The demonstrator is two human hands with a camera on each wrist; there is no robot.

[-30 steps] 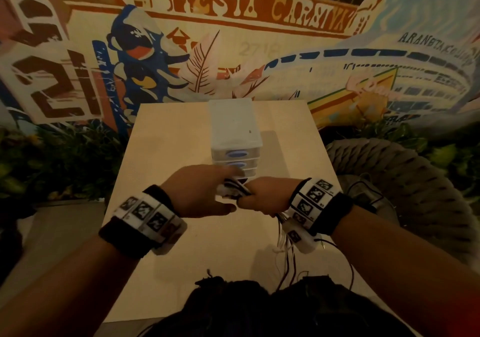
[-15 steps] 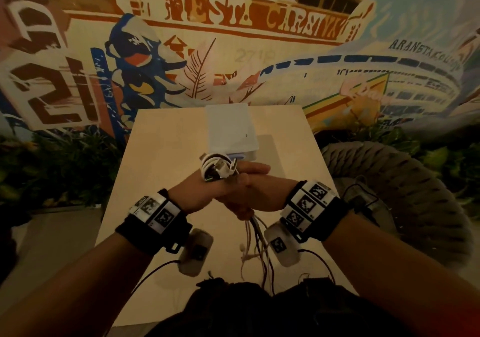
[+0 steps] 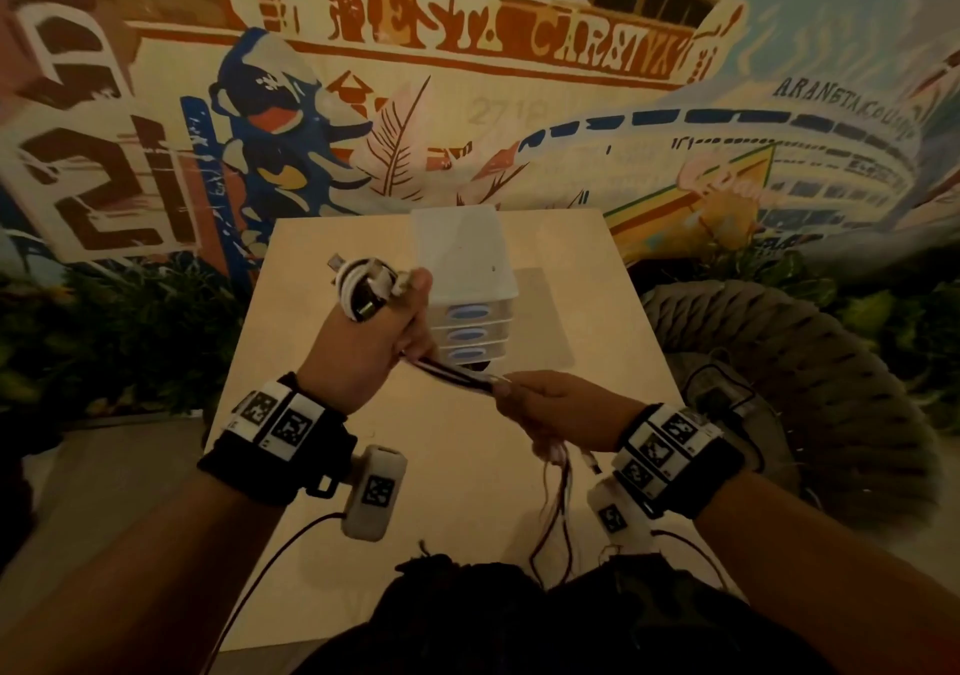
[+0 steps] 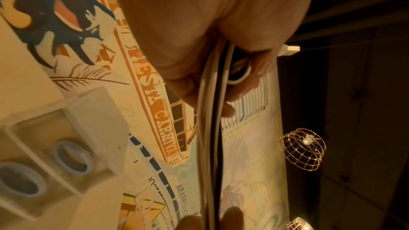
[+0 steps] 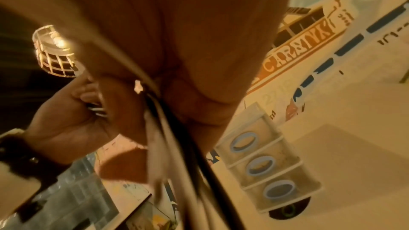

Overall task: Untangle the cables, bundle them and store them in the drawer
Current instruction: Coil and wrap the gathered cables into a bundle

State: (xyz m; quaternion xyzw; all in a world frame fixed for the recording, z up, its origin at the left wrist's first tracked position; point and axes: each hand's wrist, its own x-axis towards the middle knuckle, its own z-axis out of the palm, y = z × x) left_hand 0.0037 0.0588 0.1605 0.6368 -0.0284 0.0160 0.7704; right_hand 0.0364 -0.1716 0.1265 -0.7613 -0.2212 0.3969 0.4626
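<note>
My left hand (image 3: 387, 321) is raised above the table and grips a coil of white and black cables (image 3: 363, 284) wound around its fingers. A taut stretch of the cables (image 3: 457, 374) runs from it down to my right hand (image 3: 540, 404), which pinches them. The loose ends (image 3: 556, 497) hang below the right hand toward the table's near edge. In the left wrist view the cables (image 4: 212, 128) run straight down from the curled fingers (image 4: 194, 93). The small white drawer unit (image 3: 465, 279) with three blue-handled drawers, all closed, stands just beyond the hands.
The light wooden table (image 3: 363, 466) carries the drawer unit at its middle back. A round woven seat (image 3: 810, 362) stands to the right of the table. A painted mural wall (image 3: 467, 76) rises behind, with plants (image 3: 104, 336) along its base on the left.
My hands were together in front of the drawer unit. The left hand has since risen and moved left with the coil, and the right hand has drawn down and right, pulling the cables taut.
</note>
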